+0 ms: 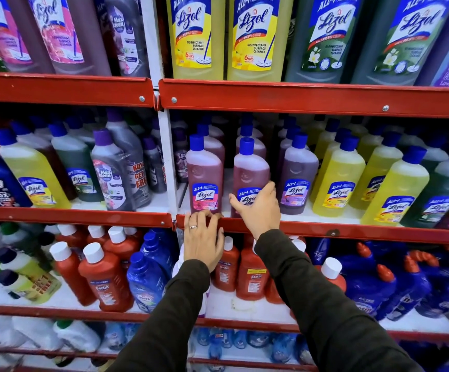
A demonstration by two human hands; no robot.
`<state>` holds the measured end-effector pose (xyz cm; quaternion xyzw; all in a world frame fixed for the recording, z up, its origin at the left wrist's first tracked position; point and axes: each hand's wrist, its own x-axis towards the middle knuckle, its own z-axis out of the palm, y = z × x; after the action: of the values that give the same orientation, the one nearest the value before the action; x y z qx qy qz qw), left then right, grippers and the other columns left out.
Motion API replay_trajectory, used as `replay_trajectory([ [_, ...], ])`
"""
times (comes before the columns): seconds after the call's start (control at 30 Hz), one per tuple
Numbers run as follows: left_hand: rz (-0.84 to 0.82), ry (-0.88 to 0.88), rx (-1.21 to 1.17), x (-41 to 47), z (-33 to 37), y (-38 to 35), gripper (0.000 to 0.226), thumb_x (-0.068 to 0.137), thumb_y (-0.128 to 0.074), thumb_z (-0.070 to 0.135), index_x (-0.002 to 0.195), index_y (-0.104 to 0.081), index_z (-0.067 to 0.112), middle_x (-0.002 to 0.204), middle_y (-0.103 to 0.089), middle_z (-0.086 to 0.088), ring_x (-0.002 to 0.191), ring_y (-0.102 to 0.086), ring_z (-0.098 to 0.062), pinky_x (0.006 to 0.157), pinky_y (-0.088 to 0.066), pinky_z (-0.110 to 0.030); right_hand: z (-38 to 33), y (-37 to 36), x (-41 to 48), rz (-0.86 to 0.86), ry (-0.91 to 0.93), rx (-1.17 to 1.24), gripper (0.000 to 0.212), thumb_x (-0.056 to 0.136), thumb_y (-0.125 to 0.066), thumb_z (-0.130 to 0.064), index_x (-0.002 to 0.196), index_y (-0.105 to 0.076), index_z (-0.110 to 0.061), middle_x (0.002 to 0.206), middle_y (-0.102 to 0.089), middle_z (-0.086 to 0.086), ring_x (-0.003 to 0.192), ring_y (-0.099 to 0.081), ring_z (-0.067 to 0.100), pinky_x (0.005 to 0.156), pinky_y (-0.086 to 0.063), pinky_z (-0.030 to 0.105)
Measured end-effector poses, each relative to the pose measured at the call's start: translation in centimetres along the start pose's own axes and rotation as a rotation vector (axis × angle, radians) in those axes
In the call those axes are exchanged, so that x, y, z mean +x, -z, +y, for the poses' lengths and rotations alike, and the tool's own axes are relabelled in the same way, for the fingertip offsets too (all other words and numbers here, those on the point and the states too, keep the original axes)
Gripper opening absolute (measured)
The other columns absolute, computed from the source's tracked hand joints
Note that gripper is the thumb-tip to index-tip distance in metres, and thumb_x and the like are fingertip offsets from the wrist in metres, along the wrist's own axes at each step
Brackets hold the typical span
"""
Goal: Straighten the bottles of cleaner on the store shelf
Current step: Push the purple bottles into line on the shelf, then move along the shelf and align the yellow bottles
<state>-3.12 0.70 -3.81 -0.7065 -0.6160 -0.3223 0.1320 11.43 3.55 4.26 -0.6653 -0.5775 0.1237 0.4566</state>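
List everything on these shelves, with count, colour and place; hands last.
Large bottles: seven or so, pink, yellow, green, top shelf.
Pink bottles: two in front, blue caps, middle shelf centre.
Purple bottle: one in front, right of the pink.
Yellow bottles: several, middle shelf right.
Red bottles: many, white caps, lower shelf.
Shelf rails: red.
Left hand: on the middle rail.
Right hand: fingers around a pink bottle.
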Motion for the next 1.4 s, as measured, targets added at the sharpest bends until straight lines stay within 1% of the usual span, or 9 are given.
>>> replay_trajectory([
  [0.23,0.007,-0.008,0.018,-0.1,0.3,0.3,0.03,0.089,-0.058,0.027,0.116,-0.061,0.013,0.118,-0.063,-0.015,0.112,-0.055,-0.033,0.107,-0.041,-0.055,0.6,0.9,-0.1,-0.024,0.051,0.044,0.105,0.073,-0.069,-0.078,0.146,-0.035,-0.01,0.138,-0.053,0.011,0.126,-0.059,0.031,0.098,-0.059,0.049],
  [0.3,0.011,-0.01,0.021,0.0,0.3,0.4,0.031,0.089,-0.055,0.028,0.115,-0.061,0.012,0.118,-0.063,-0.015,0.111,-0.055,-0.033,0.106,-0.041,-0.055,1.2,1.6,-0.5,0.063,0.087,0.129,0.091,0.084,-0.059,-0.076,0.148,-0.038,-0.014,0.14,-0.052,0.008,0.13,-0.055,0.026,0.103,-0.055,0.047],
  [0.37,0.003,-0.001,0.024,0.0,0.4,0.5,0.031,0.09,-0.052,0.029,0.115,-0.061,0.013,0.119,-0.063,-0.015,0.112,-0.055,-0.034,0.107,-0.041,-0.056,1.9,2.3,-0.5,0.232,0.104,0.226,0.071,0.096,-0.053,-0.063,0.148,-0.041,-0.015,0.14,-0.051,0.009,0.13,-0.051,0.022,0.107,-0.05,0.048],
  [0.47,-0.007,0.016,0.027,0.0,0.4,0.6,0.028,0.091,-0.055,0.028,0.113,-0.061,0.012,0.118,-0.063,-0.015,0.112,-0.056,-0.034,0.106,-0.041,-0.056,3.1,3.3,0.8,0.447,0.007,0.244,0.075,0.095,-0.062,-0.053,0.151,-0.035,-0.012,0.147,-0.044,0.017,0.137,-0.044,0.031,0.111,-0.044,0.054],
  [0.57,0.001,0.022,0.029,0.1,0.7,0.8,0.026,0.088,-0.063,0.025,0.11,-0.062,0.011,0.115,-0.064,-0.016,0.108,-0.057,-0.035,0.102,-0.046,-0.056,4.4,4.1,3.0,0.34,-0.148,0.172,0.099,0.084,-0.078,-0.05,0.156,-0.027,-0.005,0.152,-0.038,0.024,0.142,-0.04,0.042,0.115,-0.04,0.054],
  [0.67,0.008,0.034,0.024,0.2,1.0,1.0,0.026,0.086,-0.067,0.024,0.108,-0.062,0.01,0.112,-0.064,-0.016,0.106,-0.057,-0.035,0.098,-0.049,-0.054,5.5,4.4,5.1,0.193,-0.176,0.134,0.109,0.075,-0.087,-0.045,0.153,-0.027,0.001,0.147,-0.044,0.025,0.138,-0.046,0.043,0.114,-0.043,0.049],
  [0.87,-0.004,0.055,0.007,0.2,1.2,1.4,0.026,0.087,-0.067,0.023,0.109,-0.062,0.01,0.112,-0.063,-0.017,0.106,-0.058,-0.036,0.096,-0.051,-0.054,6.3,4.7,6.7,0.127,-0.152,0.083,0.101,0.075,-0.088,-0.04,0.146,-0.03,0.001,0.141,-0.051,0.025,0.129,-0.057,0.045,0.107,-0.05,0.054],
  [1.13,-0.006,0.087,0.013,0.4,1.4,1.2,0.026,0.089,-0.065,0.025,0.11,-0.062,0.009,0.113,-0.062,-0.017,0.108,-0.057,-0.036,0.097,-0.051,-0.051,7.2,6.1,3.6,0.133,-0.038,0.015,0.091,0.077,-0.08,-0.058,0.14,-0.037,-0.008,0.131,-0.063,0.016,0.112,-0.069,0.038,0.089,-0.057,0.041],
  [1.4,-0.001,0.117,0.023,0.4,1.8,1.2,0.026,0.09,-0.062,0.024,0.11,-0.06,0.007,0.111,-0.06,-0.02,0.107,-0.055,-0.038,0.097,-0.049,-0.051,7.6,6.7,2.0,0.141,0.01,-0.007,0.097,0.078,-0.077,-0.062,0.146,-0.033,-0.008,0.131,-0.065,0.014,0.112,-0.07,0.033,0.087,-0.058,0.038],
])
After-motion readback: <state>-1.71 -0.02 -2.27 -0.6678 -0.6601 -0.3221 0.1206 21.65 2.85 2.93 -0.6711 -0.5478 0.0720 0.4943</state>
